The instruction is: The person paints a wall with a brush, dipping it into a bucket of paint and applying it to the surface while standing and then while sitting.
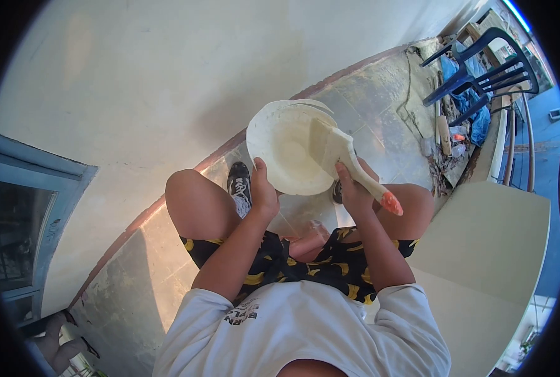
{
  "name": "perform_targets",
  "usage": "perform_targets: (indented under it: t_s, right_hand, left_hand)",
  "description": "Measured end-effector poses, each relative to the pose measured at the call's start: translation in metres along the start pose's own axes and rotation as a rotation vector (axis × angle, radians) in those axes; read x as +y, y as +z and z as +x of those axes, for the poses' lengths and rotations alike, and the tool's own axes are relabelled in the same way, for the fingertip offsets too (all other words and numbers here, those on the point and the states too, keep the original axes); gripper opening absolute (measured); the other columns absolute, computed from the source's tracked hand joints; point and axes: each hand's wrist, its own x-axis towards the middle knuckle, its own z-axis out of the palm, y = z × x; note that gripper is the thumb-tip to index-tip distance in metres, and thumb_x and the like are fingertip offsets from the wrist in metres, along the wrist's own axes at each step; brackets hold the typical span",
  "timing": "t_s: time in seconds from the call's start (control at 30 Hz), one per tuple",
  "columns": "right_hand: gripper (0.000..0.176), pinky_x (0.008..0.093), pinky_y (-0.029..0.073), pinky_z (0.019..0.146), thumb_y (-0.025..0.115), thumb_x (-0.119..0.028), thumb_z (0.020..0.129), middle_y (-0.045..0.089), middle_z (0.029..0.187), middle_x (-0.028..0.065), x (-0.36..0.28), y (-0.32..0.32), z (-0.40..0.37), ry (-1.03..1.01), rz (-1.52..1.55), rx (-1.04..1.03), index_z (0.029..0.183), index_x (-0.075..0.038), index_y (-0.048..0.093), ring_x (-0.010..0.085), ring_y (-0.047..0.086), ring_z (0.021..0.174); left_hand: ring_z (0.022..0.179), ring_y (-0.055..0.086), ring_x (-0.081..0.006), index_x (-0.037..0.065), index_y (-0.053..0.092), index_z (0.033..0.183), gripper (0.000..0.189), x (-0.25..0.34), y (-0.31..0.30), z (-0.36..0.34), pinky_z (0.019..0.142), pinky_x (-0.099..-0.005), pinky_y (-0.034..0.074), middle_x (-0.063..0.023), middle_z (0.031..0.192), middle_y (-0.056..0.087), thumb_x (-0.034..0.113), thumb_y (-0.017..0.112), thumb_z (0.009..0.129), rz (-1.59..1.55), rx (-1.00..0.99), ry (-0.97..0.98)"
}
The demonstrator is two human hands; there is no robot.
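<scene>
A round white bowl (277, 157) with a ragged, crusted rim is in front of me, above the floor between my knees. My left hand (265, 191) is closed on its near left rim, thumb on top and fingers hidden beneath. My right hand (355, 193) is wrapped around the handle of a wide paintbrush (339, 151), which is coated in white and has a red handle end. The brush head lies over the right part of the bowl. Whether the right fingers also support the bowl is hidden.
A pale wall (167, 81) rises ahead, meeting the tiled floor (380, 119) at a reddish edge. At right stand a blue plastic chair (481, 75), scattered debris (446, 144) and a pale panel (481, 232). A blue-framed window (41, 176) is at left.
</scene>
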Motion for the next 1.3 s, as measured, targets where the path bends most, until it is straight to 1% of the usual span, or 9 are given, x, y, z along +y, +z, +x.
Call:
perform_targets:
  t_s: [0.13,0.33,0.4,0.57,0.63,0.73,0.83,1.03,1.3]
  right_hand:
    - [0.027,0.0249,0.045,0.071,0.063,-0.015,0.083,0.062,0.084,0.0076,-0.003,0.001,0.002,0.151,0.005,-0.088,0.1,0.006,0.059,0.0118,0.057,0.077]
    - [0.025,0.0248,0.044,0.069,0.063,-0.016,0.083,0.062,0.082,0.0065,-0.022,0.007,0.004,0.07,0.202,0.27,0.098,0.004,0.06,0.0115,0.055,0.074]
    - [0.025,0.0249,0.044,0.068,0.063,-0.017,0.083,0.061,0.084,0.0061,-0.011,0.002,0.007,0.116,-0.103,-0.129,0.097,0.004,0.06,0.0117,0.055,0.074]
    - [0.024,0.0256,0.046,0.07,0.064,-0.011,0.082,0.062,0.091,0.0085,0.0,0.003,0.009,0.306,0.08,0.144,0.101,0.004,0.058,0.0129,0.058,0.08]
    - [0.031,0.0322,0.049,0.077,0.061,-0.01,0.083,0.06,0.102,0.0102,0.006,0.009,0.019,0.432,0.828,0.306,0.11,0.003,0.052,0.0184,0.06,0.09]
    - [0.042,0.0407,0.048,0.084,0.056,-0.015,0.085,0.055,0.115,0.0105,0.02,0.003,0.039,0.582,1.009,0.27,0.122,-0.001,0.042,0.0244,0.055,0.106]
    - [0.04,0.0416,0.049,0.082,0.056,-0.015,0.086,0.055,0.115,0.0106,0.036,0.0,0.066,0.595,1.129,0.308,0.122,-0.001,0.043,0.0254,0.056,0.105]
    - [0.044,0.0446,0.054,0.071,0.057,-0.012,0.085,0.054,0.115,0.0125,0.151,0.001,0.139,0.46,0.991,0.53,0.125,0.0,0.042,0.0288,0.058,0.1]
    - [0.05,0.0397,0.057,0.068,0.06,-0.003,0.081,0.054,0.115,0.0118,0.294,0.085,0.206,0.561,0.797,0.582,0.128,-0.003,0.044,0.0231,0.06,0.095]
  left_hand:
    - [0.105,0.056,-0.0235,0.003,0.032,0.13,0.058,0.004,0.001,-0.003,0.081,-0.0347,0.051,-0.0127,0.12,0.051,0.049,0.031,0.094,0.02,-0.007,-0.018]
    - [0.116,0.048,-0.0251,0.009,0.031,0.135,0.064,0.002,-0.004,0.001,0.09,-0.0429,0.043,-0.0095,0.131,0.044,0.056,0.026,0.092,0.08,-0.015,-0.043]
    - [0.116,0.048,-0.0249,0.009,0.031,0.135,0.064,0.0,-0.006,-0.003,0.089,-0.043,0.044,-0.0094,0.13,0.045,0.056,0.025,0.092,0.097,-0.035,-0.075]
    - [0.116,0.048,-0.0249,0.009,0.031,0.135,0.063,0.001,-0.007,0.003,0.09,-0.0425,0.045,-0.0092,0.13,0.045,0.056,0.025,0.092,0.081,-0.019,-0.031]
    - [0.116,0.048,-0.025,0.009,0.031,0.135,0.064,-0.002,-0.012,0.006,0.09,-0.0422,0.045,-0.0091,0.13,0.045,0.056,0.025,0.092,0.093,-0.001,-0.024]
    - [0.114,0.049,-0.0242,0.003,0.031,0.132,0.06,-0.004,-0.012,0.011,0.091,-0.0381,0.044,-0.0122,0.128,0.046,0.049,0.032,0.094,-0.01,0.028,-0.032]
    - [0.119,0.044,-0.0245,0.003,0.03,0.134,0.06,-0.002,-0.011,0.014,0.098,-0.0384,0.037,-0.0111,0.13,0.044,0.049,0.033,0.094,-0.046,0.037,0.013]
    - [0.122,0.04,-0.0248,0.004,0.026,0.136,0.067,-0.007,-0.028,0.009,0.102,-0.0379,0.032,-0.0096,0.134,0.04,0.052,0.039,0.091,-0.04,0.028,0.019]
    - [0.123,0.038,-0.0253,0.007,0.025,0.137,0.072,-0.004,-0.026,0.014,0.102,-0.0395,0.031,-0.0089,0.134,0.038,0.058,0.037,0.089,0.142,0.09,-0.072]
